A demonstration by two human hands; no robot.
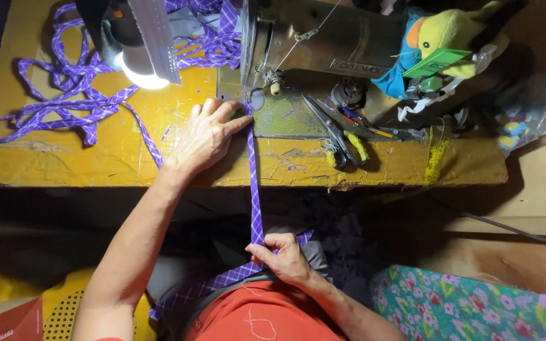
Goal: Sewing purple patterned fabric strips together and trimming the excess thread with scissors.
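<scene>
A narrow purple checked fabric strip (254, 183) runs from my lap up over the yellow table (45, 164) edge to the needle area of a sewing machine (323, 44). My left hand (206, 136) lies flat on the table, fingertips pressing the strip just before the presser foot. Near my lap, my right hand (284, 256) pinches the strip's lower end, holding it taut. Sewn strip (71, 95) lies piled in loops behind the machine at the left.
A lit lamp (137, 60) hangs over the table's left. Scissors (333, 136) and small tools rest on the machine bed. A plush toy (450, 35) sits at the upper right. Floral cloth (469, 303) lies at the lower right.
</scene>
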